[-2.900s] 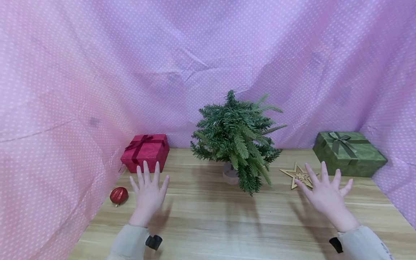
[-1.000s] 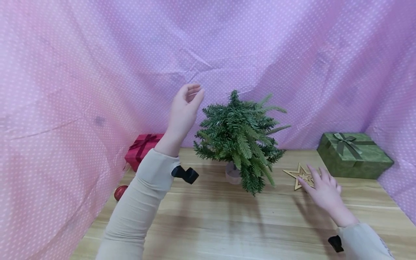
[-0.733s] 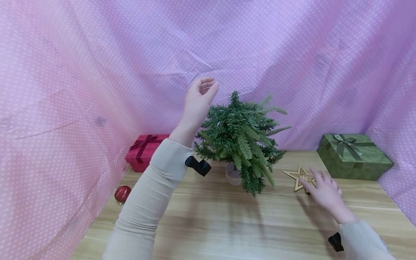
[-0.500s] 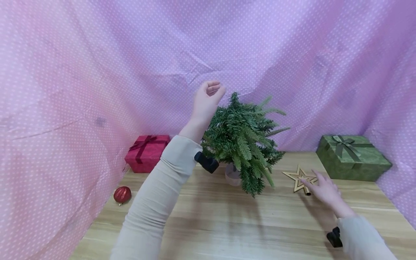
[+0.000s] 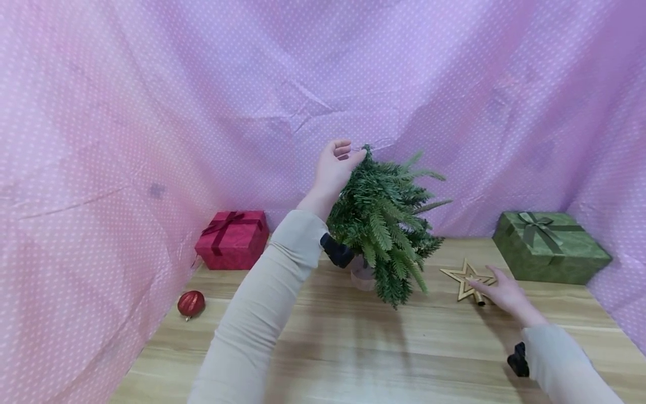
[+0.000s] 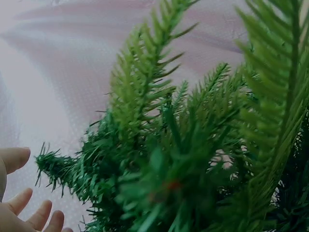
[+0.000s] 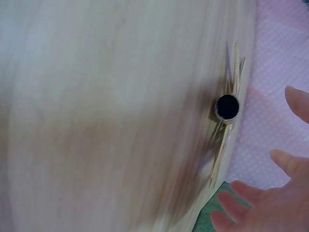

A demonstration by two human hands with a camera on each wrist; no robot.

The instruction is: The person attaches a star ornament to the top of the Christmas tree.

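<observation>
A small artificial Christmas tree (image 5: 388,219) stands upright mid-table on a pale round base (image 5: 362,278). My left hand (image 5: 335,171) is at the treetop, thumb and fingers parted. In the left wrist view a gap shows between the thumb (image 6: 15,158) and the tree's tip (image 6: 48,162). On the right a wooden star (image 5: 460,276) with a short tube (image 5: 479,300) lies flat. My right hand (image 5: 507,294) hovers over the star's right side, thumb and fingers spread. From the right wrist, the tube's dark mouth (image 7: 227,107) faces the camera and the fingers (image 7: 236,208) appear apart from the star.
A red gift box (image 5: 234,241) sits at the back left, with a red ornament ball (image 5: 191,303) in front of it. At the back right is a green gift box (image 5: 552,247). Pink dotted cloth (image 5: 323,67) encloses the wooden table (image 5: 353,348).
From the table's left side, my left hand has risen and moved right to the treetop. My right hand has come down closer to the star, its fingers less straight than at first.
</observation>
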